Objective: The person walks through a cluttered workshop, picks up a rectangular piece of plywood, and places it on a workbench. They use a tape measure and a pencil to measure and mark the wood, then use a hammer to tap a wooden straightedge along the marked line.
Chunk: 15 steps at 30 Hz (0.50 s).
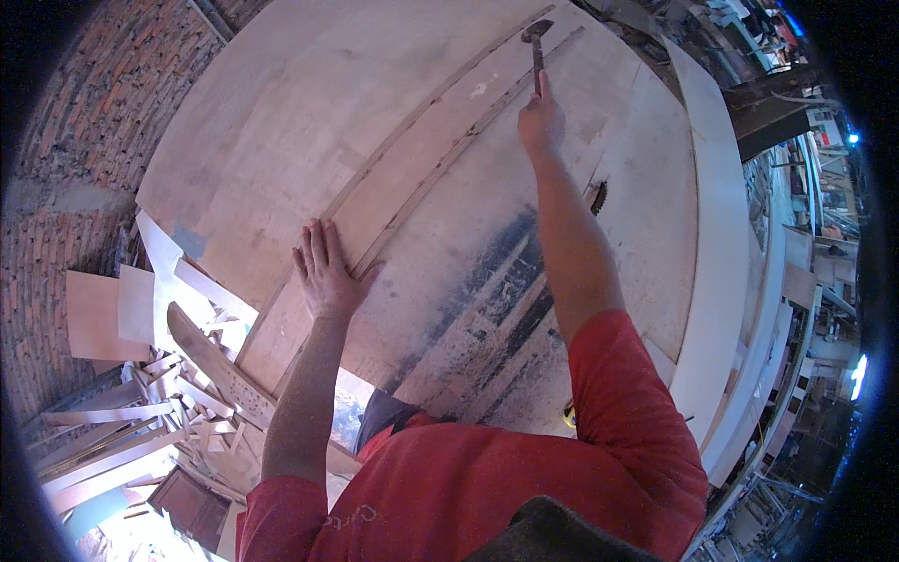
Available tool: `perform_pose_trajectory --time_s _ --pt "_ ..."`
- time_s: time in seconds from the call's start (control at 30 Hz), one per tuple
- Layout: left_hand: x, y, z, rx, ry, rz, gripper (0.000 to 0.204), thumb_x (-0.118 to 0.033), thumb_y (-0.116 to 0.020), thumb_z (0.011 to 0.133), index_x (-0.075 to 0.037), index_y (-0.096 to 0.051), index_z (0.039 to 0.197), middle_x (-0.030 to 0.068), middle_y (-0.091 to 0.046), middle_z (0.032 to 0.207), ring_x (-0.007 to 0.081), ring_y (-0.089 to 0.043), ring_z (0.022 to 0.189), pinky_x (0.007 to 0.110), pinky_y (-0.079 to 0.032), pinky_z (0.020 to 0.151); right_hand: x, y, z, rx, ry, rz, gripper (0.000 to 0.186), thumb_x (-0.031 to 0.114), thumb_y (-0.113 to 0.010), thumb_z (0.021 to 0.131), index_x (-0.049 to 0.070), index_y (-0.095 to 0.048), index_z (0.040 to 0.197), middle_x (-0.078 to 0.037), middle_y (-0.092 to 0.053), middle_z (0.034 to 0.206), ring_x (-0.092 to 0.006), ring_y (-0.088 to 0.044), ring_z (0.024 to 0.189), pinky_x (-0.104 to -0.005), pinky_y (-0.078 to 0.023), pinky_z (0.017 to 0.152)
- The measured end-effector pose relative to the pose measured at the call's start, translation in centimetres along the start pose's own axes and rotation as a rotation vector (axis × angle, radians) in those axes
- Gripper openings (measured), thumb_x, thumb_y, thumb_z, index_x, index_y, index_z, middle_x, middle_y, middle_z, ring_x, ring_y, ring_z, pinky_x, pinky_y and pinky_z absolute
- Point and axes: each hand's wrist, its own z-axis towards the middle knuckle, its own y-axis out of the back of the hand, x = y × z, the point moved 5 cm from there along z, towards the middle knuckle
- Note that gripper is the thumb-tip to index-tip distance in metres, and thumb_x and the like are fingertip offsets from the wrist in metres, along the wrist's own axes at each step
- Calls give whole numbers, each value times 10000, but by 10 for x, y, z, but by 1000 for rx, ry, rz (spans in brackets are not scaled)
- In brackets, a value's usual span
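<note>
A long, narrow wooden board [412, 145] lies slantwise across a broad pale worktop [272, 122], its side edges dark and rough. My left hand [332, 272] rests flat on the board's near part, fingers spread. My right hand [542, 125] is wrapped around the handle of a hammer [537, 36], index finger stretched along it. The hammer's dark head is over the board's far end; whether it touches the wood I cannot tell. To the right of the board, a toothed circular saw blade [600, 198] stands up from the worktop, partly behind my right forearm.
Wood offcuts [178, 403] pile up at lower left, beside a curved plank [211, 361]. Thin panels [103, 314] lean on a brick wall [103, 112]. Long pale boards [716, 234] run along the right side. A dark, scuffed strip [496, 309] marks the near worktop.
</note>
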Motion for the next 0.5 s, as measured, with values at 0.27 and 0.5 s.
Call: perform_pose_trajectory --time_s 0.27,0.5 --pt "1 3 -2 -20 -9 -27 1116 -718 -634 771 -67 -174 1552 160 -161 1617 306 -119 1508 521 -97 1212 -21 -31 2 80 86 173 514 98 -513 938 237 -489 1432 -214 -610 1257 -399 -607 1093 -459 -494 915" --pt "4 3 -7 -61 -37 -31 1121 -704 -654 748 -52 -209 1543 179 -190 1607 330 -132 1503 532 -101 1205 -15 -1 -178 159 134 158 491 132 -494 963 206 -462 1446 -257 -674 998 -438 -652 895 -477 -512 808"
